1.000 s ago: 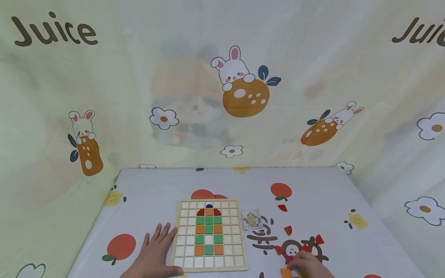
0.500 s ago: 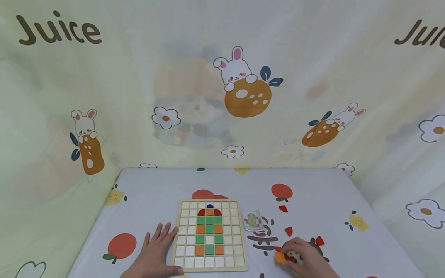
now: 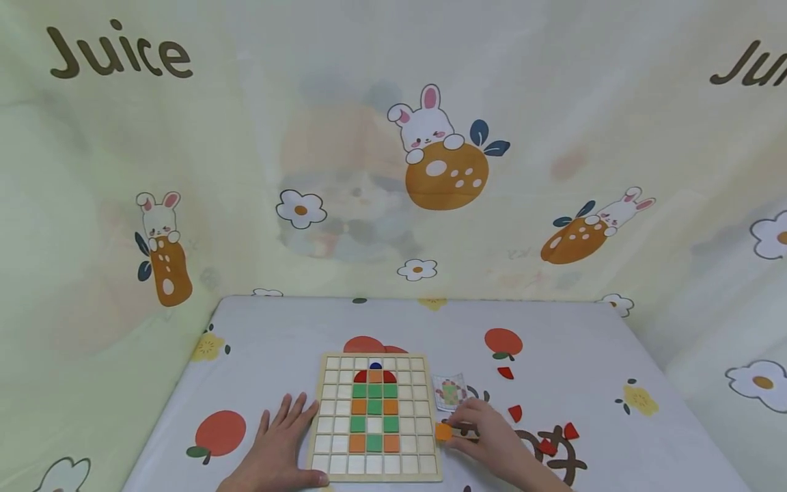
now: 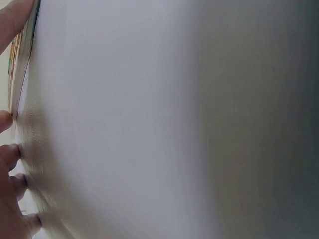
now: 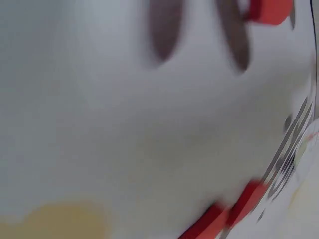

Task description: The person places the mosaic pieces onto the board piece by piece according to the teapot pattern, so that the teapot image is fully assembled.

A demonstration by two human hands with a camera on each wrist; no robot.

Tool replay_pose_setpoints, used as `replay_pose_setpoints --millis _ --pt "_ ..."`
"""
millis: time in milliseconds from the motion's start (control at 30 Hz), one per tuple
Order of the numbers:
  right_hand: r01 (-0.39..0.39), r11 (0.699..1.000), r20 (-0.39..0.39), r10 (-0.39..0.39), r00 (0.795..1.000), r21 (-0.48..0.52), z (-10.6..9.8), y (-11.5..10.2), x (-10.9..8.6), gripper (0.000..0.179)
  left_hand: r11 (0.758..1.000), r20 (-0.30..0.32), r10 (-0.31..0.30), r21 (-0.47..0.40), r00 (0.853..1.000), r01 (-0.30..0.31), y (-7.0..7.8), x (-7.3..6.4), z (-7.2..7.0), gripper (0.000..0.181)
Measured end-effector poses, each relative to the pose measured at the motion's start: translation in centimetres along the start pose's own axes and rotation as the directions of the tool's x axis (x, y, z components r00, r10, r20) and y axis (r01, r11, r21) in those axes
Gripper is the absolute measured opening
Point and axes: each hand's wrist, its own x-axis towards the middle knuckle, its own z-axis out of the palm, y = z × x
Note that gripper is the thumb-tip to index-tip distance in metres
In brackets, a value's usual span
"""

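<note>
A wooden grid board (image 3: 326, 471) lies on the table before me. Coloured pieces form a column on it: green squares (image 3: 374, 407), orange squares (image 3: 357, 443), red rounded pieces (image 3: 360, 376) and a blue half-round (image 3: 376, 366) at the top. My left hand (image 3: 277, 441) rests flat with fingers spread, its thumb and fingertips against the board's left side. The left wrist view catches the board's side edge (image 4: 22, 69) beside those fingers. Just off the board's right edge, my right hand (image 3: 486, 437) pinches an orange square block (image 3: 443, 432) between thumb and fingers.
A small picture card (image 3: 450, 392) lies right of the board. Several loose red wedge pieces (image 3: 515, 413) are scattered farther right. Blurred red blocks (image 5: 249, 199) show in the right wrist view. Patterned cloth covers the table (image 3: 277, 335), with a printed curtain (image 3: 344, 137) behind.
My right hand picked up the orange square block from among the loose pieces and carried it left to the board's right edge. My left hand stays against the board.
</note>
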Motion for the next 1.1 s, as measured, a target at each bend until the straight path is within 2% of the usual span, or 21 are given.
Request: replay_pose_setpoints --millis 100,333,667,800,900,1100 --pt "0.037 0.999 0.008 -0.037 0.999 -0.009 0.8 -1.0 1.1 0.017 1.0 0.005 -0.006 0.0 1.0 0.006 0.1 0.0 -0.1 0.13" --pt "0.052 0.998 0.031 -0.051 0.998 -0.037 2.7 -3.7 3.4 0.016 1.0 0.0 -0.012 -0.006 1.0 0.012 0.0 0.0 -0.2 0.13" --pt "0.164 0.98 0.028 -0.162 0.986 -0.113 4.9 -4.9 5.5 0.019 1.0 -0.002 -0.012 -0.012 1.0 0.012 0.0 0.1 -0.1 0.13" --pt "0.21 0.96 0.039 -0.206 0.978 -0.185 5.7 -5.6 6.2 0.02 1.0 -0.003 -0.013 -0.011 1.0 0.013 -0.1 0.1 -0.1 0.13" --pt "0.216 0.946 0.058 -0.209 0.976 -0.241 6.2 -6.1 6.8 0.021 1.0 -0.003 -0.01 -0.009 1.0 0.01 -0.1 0.1 0.0 0.13" --pt "0.18 0.941 0.107 -0.155 0.982 -0.287 6.8 -7.1 7.3 0.025 1.0 0.0 -0.003 -0.009 1.0 0.003 -0.1 0.1 0.0 0.129"
